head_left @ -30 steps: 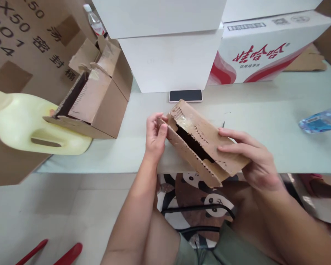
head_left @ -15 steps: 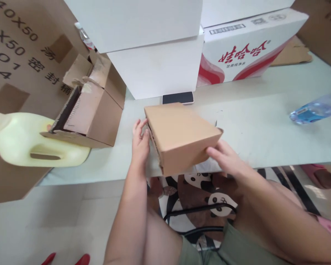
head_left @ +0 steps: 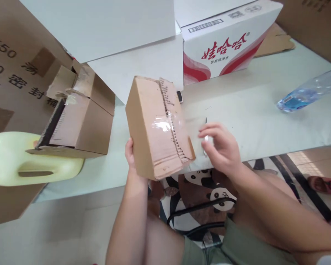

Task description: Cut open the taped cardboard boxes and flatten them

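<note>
A small brown cardboard box (head_left: pixel 160 121) is tilted up above the table's front edge, its taped seam side facing me and up to the right. Clear tape glints across the seam, and one flap edge is ragged. My left hand (head_left: pixel 130 154) grips the box at its lower left; most of its fingers are hidden behind it. To the right of the box, apart from it, my right hand (head_left: pixel 220 147) is open with thumb and fingers curved. A small whitish thing (head_left: pixel 206 141) shows between thumb and fingers, apparently lying on the table; I cannot make out what it is.
White cartons (head_left: pixel 143 70) stand at the back, beside a red-and-white carton (head_left: pixel 223 55). An opened cardboard box (head_left: pixel 91 121) and a pale yellow jug (head_left: pixel 8 158) are at left. A plastic bottle (head_left: pixel 306 92) lies at right. A phone (head_left: pixel 180 96) is mostly hidden behind the held box.
The box has turned from its plain side to its taped seam side and been raised. My right hand has let go of it. My left hand has gone from its side to gripping it.
</note>
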Motion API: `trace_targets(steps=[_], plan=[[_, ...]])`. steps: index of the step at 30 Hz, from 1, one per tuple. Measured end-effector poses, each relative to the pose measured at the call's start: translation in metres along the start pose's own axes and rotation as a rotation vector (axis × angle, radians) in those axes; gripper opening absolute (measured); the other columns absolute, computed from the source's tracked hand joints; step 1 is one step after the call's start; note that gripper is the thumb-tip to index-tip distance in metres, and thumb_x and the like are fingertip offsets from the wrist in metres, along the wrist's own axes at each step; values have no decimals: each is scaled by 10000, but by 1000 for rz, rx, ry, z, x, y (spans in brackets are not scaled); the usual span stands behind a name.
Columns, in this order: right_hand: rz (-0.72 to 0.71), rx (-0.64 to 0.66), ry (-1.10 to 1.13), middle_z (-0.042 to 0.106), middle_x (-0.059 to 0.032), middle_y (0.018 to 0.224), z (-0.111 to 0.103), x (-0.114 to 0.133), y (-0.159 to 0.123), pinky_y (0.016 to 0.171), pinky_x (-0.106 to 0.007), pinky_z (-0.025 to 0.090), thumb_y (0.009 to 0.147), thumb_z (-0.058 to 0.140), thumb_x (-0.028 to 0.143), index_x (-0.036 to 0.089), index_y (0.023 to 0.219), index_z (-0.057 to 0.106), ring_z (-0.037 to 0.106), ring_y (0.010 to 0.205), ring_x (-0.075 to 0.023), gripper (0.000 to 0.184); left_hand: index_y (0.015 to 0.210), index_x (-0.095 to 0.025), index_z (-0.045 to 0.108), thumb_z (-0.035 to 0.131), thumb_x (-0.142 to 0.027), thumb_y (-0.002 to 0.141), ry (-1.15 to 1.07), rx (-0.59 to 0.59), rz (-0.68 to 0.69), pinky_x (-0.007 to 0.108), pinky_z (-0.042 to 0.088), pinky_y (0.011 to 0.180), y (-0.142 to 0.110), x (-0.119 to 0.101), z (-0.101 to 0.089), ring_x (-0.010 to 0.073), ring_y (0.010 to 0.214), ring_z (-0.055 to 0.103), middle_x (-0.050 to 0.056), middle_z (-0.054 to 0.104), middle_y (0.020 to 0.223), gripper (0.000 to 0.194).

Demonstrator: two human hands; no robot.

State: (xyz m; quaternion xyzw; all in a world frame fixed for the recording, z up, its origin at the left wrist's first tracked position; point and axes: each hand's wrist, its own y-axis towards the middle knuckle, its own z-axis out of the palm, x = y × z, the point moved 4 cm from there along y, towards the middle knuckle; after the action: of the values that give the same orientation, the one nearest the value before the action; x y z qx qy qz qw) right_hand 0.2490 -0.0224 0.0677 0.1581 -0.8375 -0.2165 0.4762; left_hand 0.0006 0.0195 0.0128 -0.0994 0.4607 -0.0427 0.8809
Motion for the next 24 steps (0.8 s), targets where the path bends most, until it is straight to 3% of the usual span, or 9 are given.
trace_targets(steps=[1, 3, 4, 6, 9, 13, 17, 20, 24], plan=[[167, 11, -153, 717, -109, 991, -2, -11, 2, 823, -453, 553, 936, 499, 353, 221, 1031, 659, 692, 936, -280, 228, 1093, -236, 732, 636, -606, 804, -19, -15, 0, 452, 570, 991, 2, -1, -1, 325, 1243, 639, 60, 752, 1173, 479], [491, 194, -451, 714, -111, 908, -1, -36, 1, 693, -420, 514, 918, 511, 423, 200, 1178, 629, 672, 779, -282, 362, 1106, -241, 725, 652, -572, 801, -38, -37, 41, 427, 552, 1018, 6, -5, -5, 309, 1264, 625, 48, 758, 1144, 456], [601, 322, -558, 721, -123, 918, 1, -47, -1, 663, -407, 492, 906, 521, 448, 194, 1280, 585, 669, 767, -296, 456, 1111, -242, 722, 651, -565, 804, -35, -41, 69, 421, 543, 1029, 8, -7, -7, 306, 1269, 621, 46, 760, 1127, 451], [685, 515, -666, 731, -148, 961, 5, -63, -5, 640, -382, 458, 898, 521, 410, 194, 1424, 477, 670, 791, -319, 571, 1105, -243, 720, 643, -569, 810, -14, -42, 105, 419, 531, 1041, 10, -10, -10, 302, 1263, 625, 43, 762, 1101, 446], [638, 520, -616, 726, -128, 895, 7, -72, -4, 635, -356, 428, 876, 488, 257, 180, 1448, 440, 656, 769, -295, 579, 1080, -248, 724, 638, -571, 808, 36, -51, 129, 418, 541, 1018, 12, -10, -16, 294, 1215, 651, 38, 765, 1064, 430], [598, 297, -175, 692, -53, 825, 3, -67, 0, 586, -320, 437, 864, 465, 227, 169, 1405, 449, 598, 616, -197, 544, 1037, -273, 728, 642, -570, 791, 130, -65, 119, 451, 568, 962, 15, -10, -22, 310, 1169, 670, 36, 765, 1035, 395], [381, 146, 112, 679, -27, 852, -1, -44, 6, 533, -277, 401, 870, 539, 294, 193, 1266, 564, 501, 552, -123, 409, 999, -265, 720, 654, -585, 764, 207, -77, 132, 491, 559, 972, 18, -12, -24, 339, 1178, 663, 55, 759, 1023, 402], [324, 177, 206, 655, -12, 752, 2, -30, 5, 509, -256, 369, 894, 574, 410, 190, 961, 652, 500, 536, -105, 243, 1007, -262, 711, 652, -598, 755, 229, -64, 137, 499, 538, 1010, 17, -14, -24, 341, 1208, 647, 57, 754, 1035, 425], [417, 290, 243, 536, 26, 518, 10, -27, 2, 487, -249, 351, 963, 448, 459, 190, 719, 617, 484, 452, -100, 401, 999, -258, 709, 659, -580, 743, 241, -45, 125, 516, 522, 1039, 14, -15, -24, 358, 1259, 615, 64, 754, 1044, 414]])
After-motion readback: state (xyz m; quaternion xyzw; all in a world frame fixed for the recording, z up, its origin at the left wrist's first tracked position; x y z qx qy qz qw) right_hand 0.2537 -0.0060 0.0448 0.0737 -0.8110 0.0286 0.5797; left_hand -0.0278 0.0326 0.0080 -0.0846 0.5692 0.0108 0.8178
